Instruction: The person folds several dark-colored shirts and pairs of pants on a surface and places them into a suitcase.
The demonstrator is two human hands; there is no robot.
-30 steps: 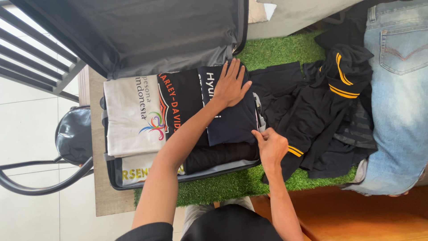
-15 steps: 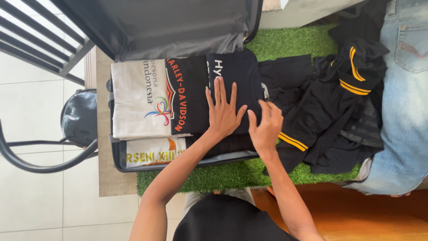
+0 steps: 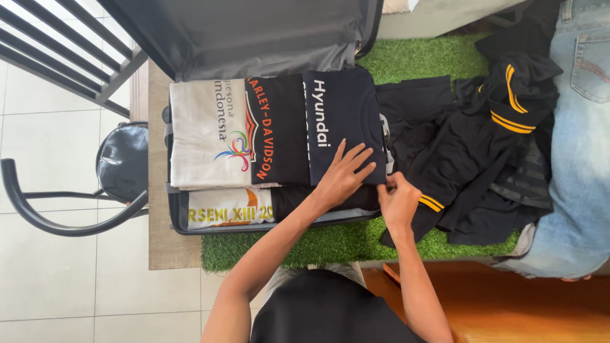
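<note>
The left hand [image 3: 346, 173] lies flat, fingers spread, on the navy shirt [image 3: 343, 124], pressing its lower corner. The right hand [image 3: 399, 198] is closed, pinching the navy shirt's edge at the suitcase [image 3: 190, 228] rim. The navy shirt sits folded at the 3 o'clock end of the open suitcase, beside a black shirt [image 3: 276, 130] and a white shirt [image 3: 206, 136] toward 9 o'clock. Another folded shirt [image 3: 225, 215] lies at 6 o'clock beneath them. A heap of black clothes [image 3: 470, 146] with yellow stripes rests on green turf [image 3: 337, 244] at 3 o'clock, with jeans [image 3: 581, 140] beyond. A chair [image 3: 95, 184] stands at 9 o'clock.
</note>
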